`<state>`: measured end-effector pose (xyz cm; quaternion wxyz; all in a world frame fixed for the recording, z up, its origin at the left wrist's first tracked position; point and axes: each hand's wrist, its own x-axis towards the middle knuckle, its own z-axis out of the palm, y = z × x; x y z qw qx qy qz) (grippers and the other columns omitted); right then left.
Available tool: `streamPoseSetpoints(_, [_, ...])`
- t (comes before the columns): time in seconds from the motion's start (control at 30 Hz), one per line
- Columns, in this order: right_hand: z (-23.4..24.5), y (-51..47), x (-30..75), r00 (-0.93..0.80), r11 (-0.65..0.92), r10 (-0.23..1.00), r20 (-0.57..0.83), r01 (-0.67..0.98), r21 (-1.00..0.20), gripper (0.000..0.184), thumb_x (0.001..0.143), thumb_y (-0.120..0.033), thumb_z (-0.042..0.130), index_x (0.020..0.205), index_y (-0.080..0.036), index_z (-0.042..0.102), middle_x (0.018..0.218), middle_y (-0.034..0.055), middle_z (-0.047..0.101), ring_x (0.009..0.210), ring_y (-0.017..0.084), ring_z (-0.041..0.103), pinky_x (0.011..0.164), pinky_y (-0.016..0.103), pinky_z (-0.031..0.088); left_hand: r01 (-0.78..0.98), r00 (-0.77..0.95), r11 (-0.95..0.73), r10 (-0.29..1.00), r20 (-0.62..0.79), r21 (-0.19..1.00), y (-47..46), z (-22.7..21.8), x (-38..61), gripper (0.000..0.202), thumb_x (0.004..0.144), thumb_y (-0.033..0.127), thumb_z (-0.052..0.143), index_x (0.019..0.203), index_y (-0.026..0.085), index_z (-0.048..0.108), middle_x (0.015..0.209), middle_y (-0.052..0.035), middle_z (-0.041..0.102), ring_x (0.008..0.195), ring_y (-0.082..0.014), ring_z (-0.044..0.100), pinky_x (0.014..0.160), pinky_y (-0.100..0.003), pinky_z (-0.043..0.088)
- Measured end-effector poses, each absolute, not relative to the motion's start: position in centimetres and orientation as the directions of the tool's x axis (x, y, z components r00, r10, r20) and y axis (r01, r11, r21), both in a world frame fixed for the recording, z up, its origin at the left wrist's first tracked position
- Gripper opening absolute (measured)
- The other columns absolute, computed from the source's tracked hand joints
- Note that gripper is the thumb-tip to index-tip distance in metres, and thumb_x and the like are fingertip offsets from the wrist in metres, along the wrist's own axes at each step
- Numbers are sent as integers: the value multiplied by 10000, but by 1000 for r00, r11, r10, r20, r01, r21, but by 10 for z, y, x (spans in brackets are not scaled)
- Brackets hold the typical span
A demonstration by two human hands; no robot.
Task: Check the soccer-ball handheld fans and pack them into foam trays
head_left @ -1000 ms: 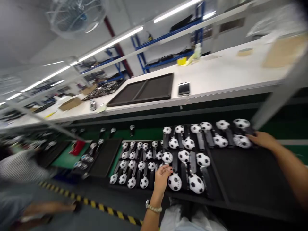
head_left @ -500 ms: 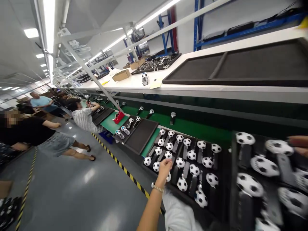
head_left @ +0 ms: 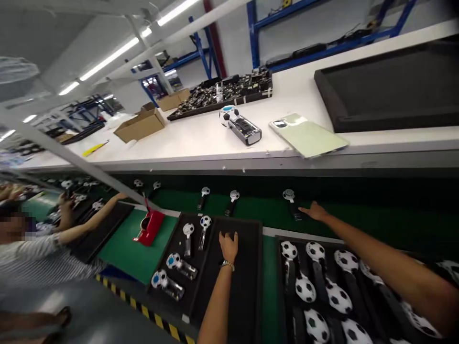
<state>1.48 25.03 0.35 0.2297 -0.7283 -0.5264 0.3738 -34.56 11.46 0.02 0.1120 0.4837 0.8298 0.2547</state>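
One football-headed device (head_left: 293,207) lies off the far-left corner of a loaded tray (head_left: 280,267) by the right hand (head_left: 315,211), fingers parted; the left hand (head_left: 228,247), fingers spread, overhangs a divided tray (head_left: 245,277), its four devices (head_left: 186,268) seemingly spaced against knocking.

left hand (head_left: 228,247) fingers spread, right hand (head_left: 313,211) extended leftward, arms (head_left: 216,301) outstretched

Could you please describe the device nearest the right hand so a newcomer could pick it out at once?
Below the white bench runs a green strip. On it, just left of the right hand, lies a device with a football-patterned head and black handle. It is the strip's rightmost visible device.
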Motion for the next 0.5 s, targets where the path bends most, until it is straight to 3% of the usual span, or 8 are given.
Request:
streamPoseSetpoints(0.1, [-38,274,-35,284,-468,882,-376,616,-633,744,683,-412,683,1205,45,414,1217,370,439,1160,469,438,911,540,380,842,-447,369,886,126,393,184,-9,-367,648,829,489,433,1189,-45,505,1432,-306,236,1362,-361,188,1091,-458,197])
streamPoseSetpoints(0.2, [-67,281,-49,339,-498,867,-364,611,-616,663,736,-397,617,1205,24,410,1290,370,358,1229,490,333,943,585,324,910,-360,309,920,155,276,245,-25,-374,796,750,551,539,1269,-43,432,1475,-284,152,1378,-378,106,1102,-513,106])
streamPoseSetpoints(0.27, [-76,281,-41,316,-485,875,-368,587,-648,590,765,-409,573,1173,-2,448,1253,339,424,1181,451,418,913,539,384,931,-325,291,936,138,218,275,-36,-379,821,694,540,613,1249,-44,456,1474,-293,149,1372,-404,103,1086,-559,92])
streamPoseSetpoints(0.37, [-73,267,-14,237,-462,886,-398,506,-728,517,782,-472,513,1105,-69,533,1114,245,575,997,359,584,816,441,480,937,-327,308,939,104,164,301,-44,-392,678,718,481,608,1143,-44,549,1444,-326,202,1355,-432,142,1058,-594,124])
streamPoseSetpoints(0.5, [-64,204,15,287,-475,872,-397,295,-829,489,759,-555,505,1045,-168,591,1134,227,592,1014,357,585,864,465,471,930,-351,334,931,101,150,322,-24,-434,539,738,458,580,1097,56,607,1511,-215,106,1394,-357,42,1094,-523,80])
